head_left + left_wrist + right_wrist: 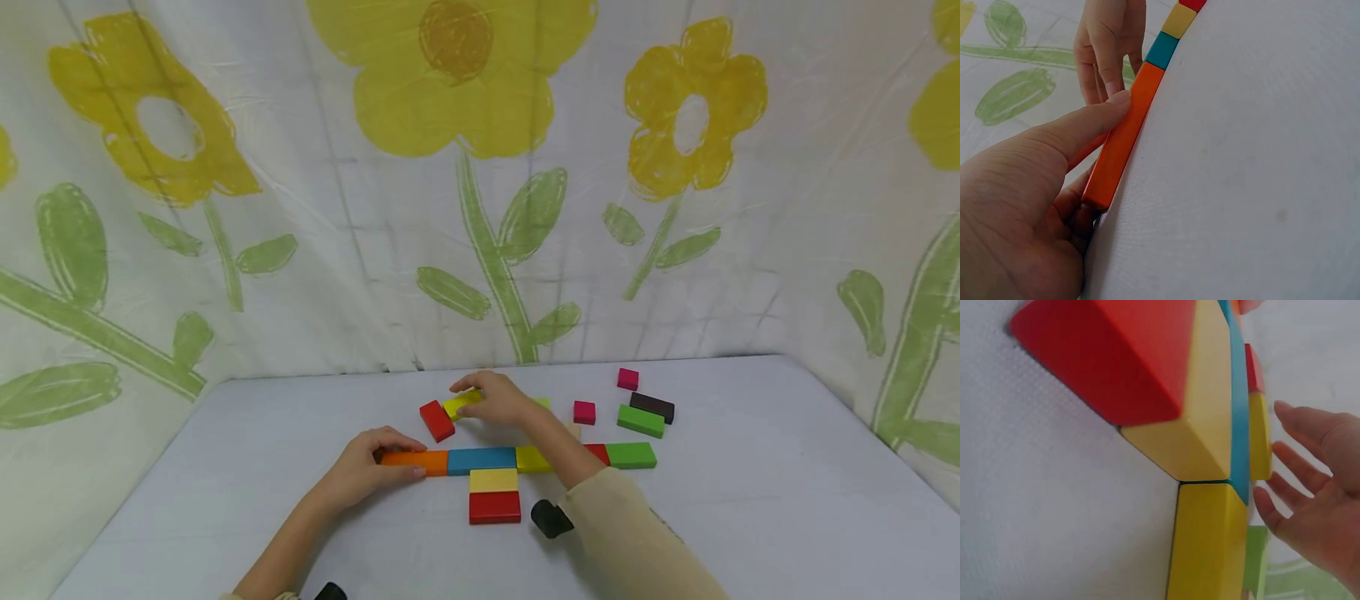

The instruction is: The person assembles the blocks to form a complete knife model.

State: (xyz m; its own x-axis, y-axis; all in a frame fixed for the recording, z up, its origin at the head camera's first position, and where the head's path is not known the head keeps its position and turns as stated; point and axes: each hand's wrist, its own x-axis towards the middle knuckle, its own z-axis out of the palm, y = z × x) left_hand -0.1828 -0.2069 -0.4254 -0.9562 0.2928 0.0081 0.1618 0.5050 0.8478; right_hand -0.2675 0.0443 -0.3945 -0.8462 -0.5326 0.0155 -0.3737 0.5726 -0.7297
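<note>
My left hand [367, 471] holds the orange block [416, 462] at the left end of a row, its thumb against the near side and its fingers round the far side and end. In the left wrist view, that orange block [1124, 137] meets a blue block [1162, 50]. Behind the row, my right hand [497, 400] hovers around a yellow block [462, 403], which lies against a tilted red block [437, 421]. Seen from the right wrist, the right hand [1325, 469] has loosely spread fingers beside the yellow block [1260, 437]; whether they touch it is unclear.
The row continues with a blue block [482, 461], a yellow one [531, 459] and a green one [632, 455]. Cream [493, 480] and red [494, 507] blocks extend toward me. Loose pink [584, 412], green [641, 421] and dark [652, 407] blocks lie back right.
</note>
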